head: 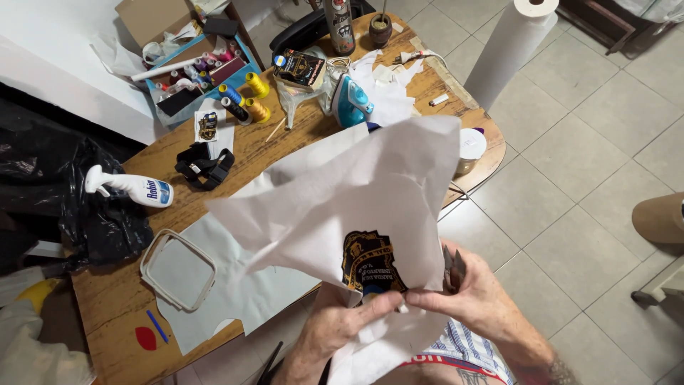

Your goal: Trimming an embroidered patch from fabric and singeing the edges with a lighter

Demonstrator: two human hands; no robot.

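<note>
Both hands are working low in front of me, over my lap and just off the near edge of the wooden table [114, 299]. I am pinching the white backing sheet [356, 192] with my left hand [342, 321], thumb and fingers closed together on the sheet right under the dark embroidered badge [370, 260]. My right hand [474, 289] is closed around what look like small scissors [454, 265], with its fingertips meeting the left hand at the sheet's lower edge. To do this well, I judge I should be keeping the sheet taut between the two grips and holding the blades outside the badge's stitched border, turning the sheet and not the tool.

Much of the sheet is standing up and hiding the table's middle, so I cannot see what lies behind it. An embroidery hoop [178, 269] is sitting on grey fabric [249, 285] to my left, a spray bottle [128, 187] beyond it, and an iron [350, 100] and thread spools [246, 96] farther back. Tiled floor [570, 157] is giving my right elbow open room; a paper roll [509, 46] is standing well apart.
</note>
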